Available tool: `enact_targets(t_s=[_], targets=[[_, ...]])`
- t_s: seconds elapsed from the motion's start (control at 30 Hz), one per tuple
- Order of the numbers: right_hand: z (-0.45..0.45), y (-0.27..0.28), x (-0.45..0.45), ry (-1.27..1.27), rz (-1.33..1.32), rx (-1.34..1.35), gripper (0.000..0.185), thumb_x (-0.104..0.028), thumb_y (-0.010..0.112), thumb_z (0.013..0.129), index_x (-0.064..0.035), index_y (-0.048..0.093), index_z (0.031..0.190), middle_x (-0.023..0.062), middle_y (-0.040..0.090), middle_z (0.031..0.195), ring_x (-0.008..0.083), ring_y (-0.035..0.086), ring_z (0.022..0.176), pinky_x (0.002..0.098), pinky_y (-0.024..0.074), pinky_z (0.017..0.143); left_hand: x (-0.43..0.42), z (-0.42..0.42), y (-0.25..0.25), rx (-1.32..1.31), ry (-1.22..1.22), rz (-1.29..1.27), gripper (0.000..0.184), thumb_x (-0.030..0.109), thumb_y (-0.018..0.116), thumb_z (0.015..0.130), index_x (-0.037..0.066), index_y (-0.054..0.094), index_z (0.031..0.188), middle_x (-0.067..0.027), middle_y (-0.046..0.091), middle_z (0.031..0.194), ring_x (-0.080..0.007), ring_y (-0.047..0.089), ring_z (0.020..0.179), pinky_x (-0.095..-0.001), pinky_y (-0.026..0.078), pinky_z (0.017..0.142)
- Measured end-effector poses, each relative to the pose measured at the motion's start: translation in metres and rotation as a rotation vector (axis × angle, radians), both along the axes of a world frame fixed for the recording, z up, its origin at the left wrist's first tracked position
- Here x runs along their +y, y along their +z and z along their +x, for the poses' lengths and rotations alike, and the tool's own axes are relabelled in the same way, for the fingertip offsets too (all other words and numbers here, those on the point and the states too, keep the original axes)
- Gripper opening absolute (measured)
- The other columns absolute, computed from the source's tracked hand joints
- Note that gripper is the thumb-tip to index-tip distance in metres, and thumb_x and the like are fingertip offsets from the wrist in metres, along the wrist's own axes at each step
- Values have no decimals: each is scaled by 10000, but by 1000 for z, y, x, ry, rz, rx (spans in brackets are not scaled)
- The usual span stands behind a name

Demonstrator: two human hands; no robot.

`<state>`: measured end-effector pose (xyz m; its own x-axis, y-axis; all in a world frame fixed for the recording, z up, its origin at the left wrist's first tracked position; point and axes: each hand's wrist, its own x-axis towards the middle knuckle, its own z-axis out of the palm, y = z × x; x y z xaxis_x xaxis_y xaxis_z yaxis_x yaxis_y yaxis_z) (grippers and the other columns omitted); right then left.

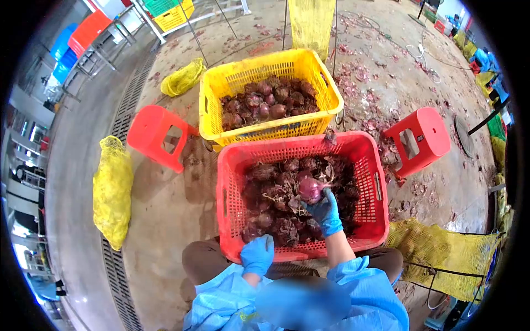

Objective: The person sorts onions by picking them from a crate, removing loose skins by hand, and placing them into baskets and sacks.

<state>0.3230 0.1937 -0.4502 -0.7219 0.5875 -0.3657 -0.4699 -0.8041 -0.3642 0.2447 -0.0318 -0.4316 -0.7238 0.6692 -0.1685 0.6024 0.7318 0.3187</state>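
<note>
My right hand (324, 214), in a blue glove, is closed around the lower side of a red onion (310, 189) with a shiny purple skin. It holds the onion over the red crate (301, 252), where many dark, dry-skinned onions (287, 229) lie with loose peel. My left hand (258, 254), also blue-gloved, is curled closed by the near left rim of that crate. Whatever its fingers may hold is hidden from me.
Behind the red crate stands a yellow crate (265, 132) with more onions. Red stools (157, 129) flank the crates at both sides. A full yellow net sack (113, 193) lies at left, and yellow netting (469, 251) at right. Peel litters the floor.
</note>
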Motion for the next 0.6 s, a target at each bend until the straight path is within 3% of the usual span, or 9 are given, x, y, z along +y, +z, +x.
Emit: enact_targets(t_s=[0.2,0.3,0.37,0.4,0.43,0.47,0.5,0.53,0.6], targets=[[-9,13,-19,2,53,-16,459,-379,566,837,-133,472,1213,91,507,1223,293,504,1101,539,441,870,-5,0,-15,58,-6,-14,319,383,492,821,95,623,786,-144,622,736,-335,603,651,-456,464,568],[-5,19,-32,-27,94,-111,441,-392,529,865,-100,488,1193,92,543,1166,260,535,1040,453,462,862,-4,4,-6,45,36,-62,302,361,466,826,98,609,781,-137,616,757,-310,608,689,-440,478,627],[-12,12,-35,69,100,-123,451,-454,477,878,-121,490,1183,99,530,1187,271,502,1082,440,416,910,-5,-2,-8,-68,35,-43,345,359,483,836,85,591,1017,-169,618,879,-326,603,791,-427,482,684],[-8,59,-56,86,257,-184,467,-460,462,887,-106,485,1191,104,535,1176,269,512,1066,446,410,922,-1,-2,2,-155,50,-2,393,342,499,850,74,560,1131,-180,614,958,-321,602,866,-407,485,744],[-8,18,-57,58,268,-141,495,-476,454,890,-98,476,1208,100,529,1182,256,518,1058,427,413,927,4,-2,-27,-273,104,415,447,318,527,857,61,480,1220,-179,586,1044,-305,574,955,-377,456,819],[-9,39,-68,38,205,-297,499,-478,448,894,-92,477,1208,91,530,1177,245,529,1041,396,421,925,15,-2,-52,-402,137,821,532,293,556,863,47,400,1309,-177,559,1130,-289,546,1043,-347,427,894],[-7,-1,-75,0,444,-310,469,-462,448,900,-89,493,1180,76,543,1146,214,539,1011,352,440,891,26,4,-30,-574,163,859,587,249,591,863,14,339,1338,-156,490,1223,-228,471,1138,-312,340,986],[-3,7,-87,85,438,-385,405,-398,457,915,-79,500,1160,63,564,1098,195,550,971,331,449,852,40,9,-5,-542,81,940,650,247,623,845,73,288,1374,-72,481,1172,-176,455,1073,-303,374,939],[-8,-11,-110,-48,501,-422,258,-242,475,917,-28,538,1046,64,588,956,147,521,825,286,444,742,54,20,-10,-903,212,1055,663,303,652,821,52,322,1338,-93,469,1202,-184,445,1107,-304,364,954]])
